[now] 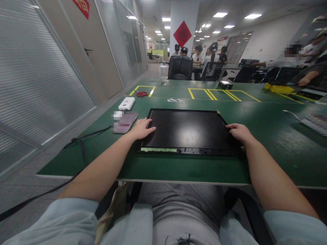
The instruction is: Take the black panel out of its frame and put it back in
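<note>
A flat black display panel [187, 131] lies on the green table [178, 168] in front of me, with a thin green strip along its near edge. My left hand [141, 128] rests on the panel's left edge, fingers stretched over the frame. My right hand [239, 131] rests on the right edge, fingers lying flat along the frame. Neither hand lifts the panel off the table.
A phone [124, 122] and a white pack [126, 103] lie left of the panel, a black strap [81, 143] trailing off the table edge. Red scissors [141, 93], small white parts [175, 100], a black box [225, 84] and yellow cloth [279, 88] lie farther back. Several people sit beyond.
</note>
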Demonstrator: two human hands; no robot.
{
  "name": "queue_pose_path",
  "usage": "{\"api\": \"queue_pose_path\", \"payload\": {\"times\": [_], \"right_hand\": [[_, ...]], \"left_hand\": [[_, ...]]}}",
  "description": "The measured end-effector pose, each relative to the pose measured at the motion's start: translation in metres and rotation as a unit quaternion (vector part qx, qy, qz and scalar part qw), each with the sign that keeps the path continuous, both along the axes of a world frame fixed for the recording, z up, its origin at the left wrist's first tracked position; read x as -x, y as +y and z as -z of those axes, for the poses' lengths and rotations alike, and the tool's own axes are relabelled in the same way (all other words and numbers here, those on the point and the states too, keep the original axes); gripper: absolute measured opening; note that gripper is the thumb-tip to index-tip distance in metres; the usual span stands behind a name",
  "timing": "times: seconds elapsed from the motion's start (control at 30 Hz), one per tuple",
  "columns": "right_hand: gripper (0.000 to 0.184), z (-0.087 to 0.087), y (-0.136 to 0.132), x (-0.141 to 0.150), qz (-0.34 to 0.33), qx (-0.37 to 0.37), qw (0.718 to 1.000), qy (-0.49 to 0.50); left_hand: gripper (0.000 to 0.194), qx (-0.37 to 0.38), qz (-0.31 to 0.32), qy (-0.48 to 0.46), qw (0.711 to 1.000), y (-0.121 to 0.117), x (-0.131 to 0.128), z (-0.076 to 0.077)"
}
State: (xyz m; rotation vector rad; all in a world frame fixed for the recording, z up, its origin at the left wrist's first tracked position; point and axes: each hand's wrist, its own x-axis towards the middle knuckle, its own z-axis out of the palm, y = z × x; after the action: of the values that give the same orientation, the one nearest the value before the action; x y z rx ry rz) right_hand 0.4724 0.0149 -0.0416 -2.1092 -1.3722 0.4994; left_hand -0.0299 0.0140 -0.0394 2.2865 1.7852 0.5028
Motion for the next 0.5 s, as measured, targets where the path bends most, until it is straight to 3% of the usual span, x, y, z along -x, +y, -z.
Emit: {"api": "queue_pose_path", "payload": {"times": [0.5], "right_hand": [[0.044,-0.0079,-0.0054,0.0074,0.004,-0.001,1.0,-0.012]], "left_hand": [[0.07,0.001,0.001,0.013,1.0,-0.0005,-0.001,-0.0007]]}}
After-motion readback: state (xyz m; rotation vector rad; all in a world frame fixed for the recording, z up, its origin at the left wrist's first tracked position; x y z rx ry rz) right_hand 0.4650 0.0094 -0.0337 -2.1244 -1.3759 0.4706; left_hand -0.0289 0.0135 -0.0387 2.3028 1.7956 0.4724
